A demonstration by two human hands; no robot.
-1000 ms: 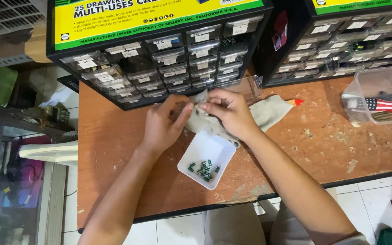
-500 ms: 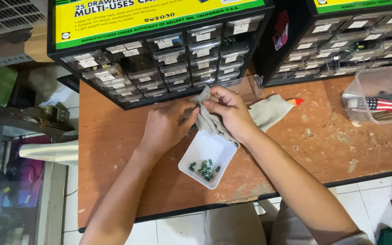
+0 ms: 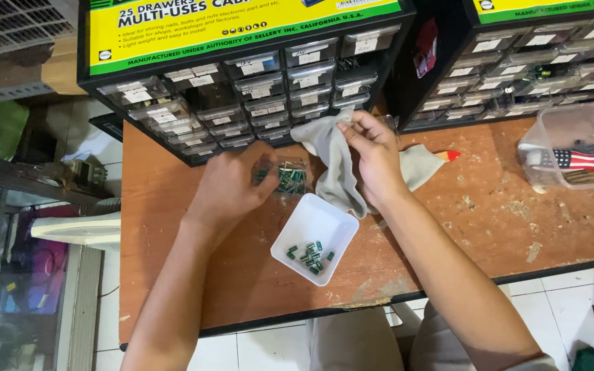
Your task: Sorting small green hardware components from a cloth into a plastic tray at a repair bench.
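On the worn wooden bench [image 3: 194, 275], just in front of the drawer cabinet [image 3: 242, 89], the left hand [image 3: 232, 189] has its fingers closed around a small clear drawer [image 3: 289, 177] w/ green parts inside, held tilted just above the table. Right hand [image 3: 372, 151] pinches a grey cloth [image 3: 338, 168], fingers curled tight on its upper edge, the rest hanging down to touch the white tray [image 3: 314, 227]. That tray sits betw. the forearms and holds a small heap of green components [image 3: 309, 253] at its near corner, most of its floor bare. Judging by this: some parts are already in the tray, but the drawer looks approx. still stocked, so the work seems partway, not finished. Can't tell which cabinet slot the drawer belongs to. Off to the right, a clear tub [image 3: 575, 144] w/ tools sits well apart, untouched.
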